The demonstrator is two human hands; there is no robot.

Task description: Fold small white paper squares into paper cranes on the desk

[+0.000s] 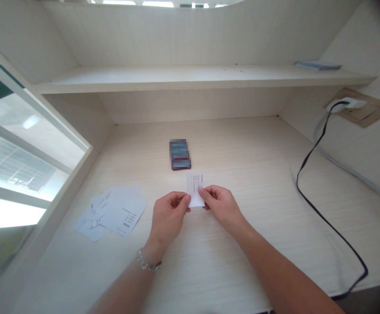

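Observation:
A small white paper slip with printed lines stands upright above the middle of the pale wooden desk. My left hand pinches its lower left edge with curled fingers. My right hand pinches its right side between thumb and fingers. A bracelet sits on my left wrist. Just behind the slip lies a dark stack of cards, blurred out.
Several white paper slips lie scattered on the desk to the left. A black cable runs from a wall plug across the desk's right side. A shelf above holds a thin booklet. A window is at left.

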